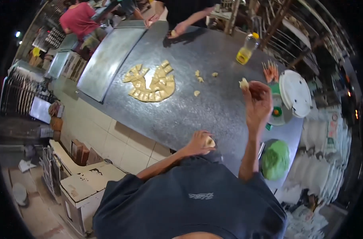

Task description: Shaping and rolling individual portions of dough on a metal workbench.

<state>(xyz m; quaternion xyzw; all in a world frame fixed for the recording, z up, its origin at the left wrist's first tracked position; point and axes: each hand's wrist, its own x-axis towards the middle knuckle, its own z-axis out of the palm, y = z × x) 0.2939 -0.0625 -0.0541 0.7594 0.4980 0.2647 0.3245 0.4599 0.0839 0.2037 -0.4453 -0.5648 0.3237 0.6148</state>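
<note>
Close to my body at the table's near edge, my left hand [198, 143] is closed around a pale piece of dough [209, 142]. Raised over the right side of the table, my right hand [259, 105] pinches a smaller dough piece [244, 83] between its fingertips. Several small dough scraps [197, 93] lie on the dark metal table [149, 119] between my hands and the far side. To the left, many cut dough pieces [153, 95] sit side by side in a ring, looking oiled. Beside my right wrist stands a green weighing scale [276, 113], partly hidden.
A white round pan [296, 94] sits by the scale, near slim orange objects [270, 72]. A green rounded bundle [275, 159] lies at the near right, an oil bottle [247, 48] farther back. Across the table, a co-worker's hand [180, 30] holds dough. A metal sheet [109, 59] covers the left end.
</note>
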